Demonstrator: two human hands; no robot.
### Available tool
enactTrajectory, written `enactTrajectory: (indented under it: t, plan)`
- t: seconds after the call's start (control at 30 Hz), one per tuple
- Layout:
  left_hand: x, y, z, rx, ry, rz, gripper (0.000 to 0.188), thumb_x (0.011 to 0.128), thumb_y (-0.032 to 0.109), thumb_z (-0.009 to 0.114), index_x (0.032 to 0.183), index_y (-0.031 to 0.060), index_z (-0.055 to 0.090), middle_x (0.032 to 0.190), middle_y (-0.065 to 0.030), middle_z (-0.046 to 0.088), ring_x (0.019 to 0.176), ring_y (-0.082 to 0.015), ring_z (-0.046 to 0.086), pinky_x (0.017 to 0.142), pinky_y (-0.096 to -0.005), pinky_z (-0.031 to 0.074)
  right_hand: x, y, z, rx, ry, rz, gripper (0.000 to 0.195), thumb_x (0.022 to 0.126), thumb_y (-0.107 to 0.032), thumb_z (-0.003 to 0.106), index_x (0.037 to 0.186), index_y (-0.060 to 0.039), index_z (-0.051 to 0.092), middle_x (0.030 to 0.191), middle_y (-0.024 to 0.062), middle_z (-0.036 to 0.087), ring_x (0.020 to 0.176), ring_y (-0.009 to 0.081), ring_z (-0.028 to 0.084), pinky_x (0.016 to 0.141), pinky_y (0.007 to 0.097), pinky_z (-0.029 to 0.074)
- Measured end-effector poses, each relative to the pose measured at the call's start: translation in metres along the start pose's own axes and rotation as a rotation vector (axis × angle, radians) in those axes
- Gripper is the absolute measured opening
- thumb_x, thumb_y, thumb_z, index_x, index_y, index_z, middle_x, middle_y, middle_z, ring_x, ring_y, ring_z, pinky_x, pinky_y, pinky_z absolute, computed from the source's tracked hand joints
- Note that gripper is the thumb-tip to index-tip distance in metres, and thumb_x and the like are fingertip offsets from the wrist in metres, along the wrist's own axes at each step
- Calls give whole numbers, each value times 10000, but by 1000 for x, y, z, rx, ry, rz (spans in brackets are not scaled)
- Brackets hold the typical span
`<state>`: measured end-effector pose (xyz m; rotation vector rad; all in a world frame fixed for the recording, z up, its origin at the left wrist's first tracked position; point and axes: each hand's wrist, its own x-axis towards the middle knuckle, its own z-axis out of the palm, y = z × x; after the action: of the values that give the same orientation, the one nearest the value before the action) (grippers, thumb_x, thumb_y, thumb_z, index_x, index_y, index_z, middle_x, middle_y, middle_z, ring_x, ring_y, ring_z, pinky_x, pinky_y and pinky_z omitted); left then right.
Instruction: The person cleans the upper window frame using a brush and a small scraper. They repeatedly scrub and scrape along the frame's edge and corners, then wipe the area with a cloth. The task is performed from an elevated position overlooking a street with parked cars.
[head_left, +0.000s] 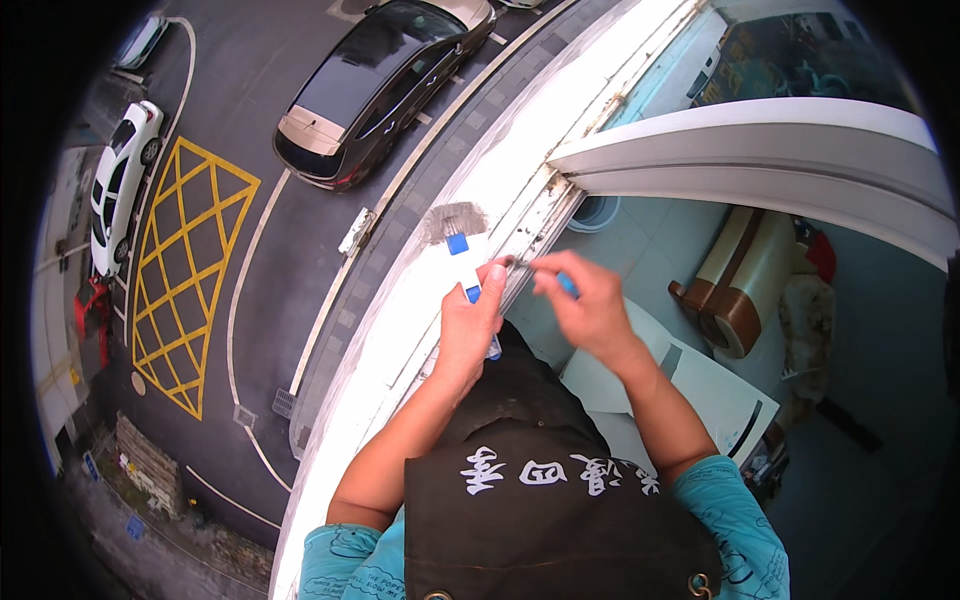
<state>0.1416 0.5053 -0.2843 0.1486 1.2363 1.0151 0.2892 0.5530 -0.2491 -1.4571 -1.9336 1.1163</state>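
My left hand (472, 319) is closed around the white-and-blue handle of a long tool, probably a brush (468, 266). Its head points away from me over the white outer window ledge, against a grey smudged patch (472, 216); I cannot tell bristles from dirt there. Just to the right, my right hand (589, 300) grips a small tool with a blue handle (568, 285), slightly blurred. A thin dark tip seems to reach from its fingers to my left index fingertip. Both hands are above the dirty window track (536, 221).
An open white window sash (750, 154) juts in from the right. Beyond the ledge (390, 315), far below, lie a street with a dark car (375, 82) and a white car (120, 187). Indoors are a bucket (594, 214), a cream-and-brown sofa (731, 285) and a white panel-like surface (690, 397).
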Motion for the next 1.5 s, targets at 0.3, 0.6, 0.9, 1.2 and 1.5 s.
enactTrajectory:
  t: [0.3,0.6,0.9,1.2,1.5]
  plan:
    - [5,-3,2,-42,-30,110,237,910,220,678,786,23,633,565,64,436,477,-26,332,437,-213,243,-26,-3,1,733,-25,652,64,885,-69,642,931,-25,648,719,12,616,579,44,507,514,195,390]
    - [8,4,-17,143,151,122,200,893,192,696,820,6,687,611,63,508,520,-20,362,485,-209,277,5,36,-27,-264,490,-21,58,855,-81,651,883,-40,621,713,76,603,591,208,574,537,333,454]
    - [-2,-1,-18,221,76,174,173,908,149,667,968,-11,693,600,89,433,478,-5,293,442,-214,184,41,61,-30,-621,241,-166,213,740,41,624,936,-38,596,859,127,593,762,341,606,651,416,493]
    - [0,1,-21,234,50,148,166,910,171,670,940,10,697,598,92,431,484,-4,298,449,-212,193,47,57,-21,-379,295,-72,174,766,13,626,935,-26,617,907,148,633,837,357,618,700,409,506]
    - [1,-1,-13,226,-16,9,216,886,201,701,932,-8,668,732,7,600,585,-38,444,526,-208,359,43,66,-11,-386,348,-28,144,797,-10,615,939,-30,631,894,157,643,814,366,622,690,409,503]
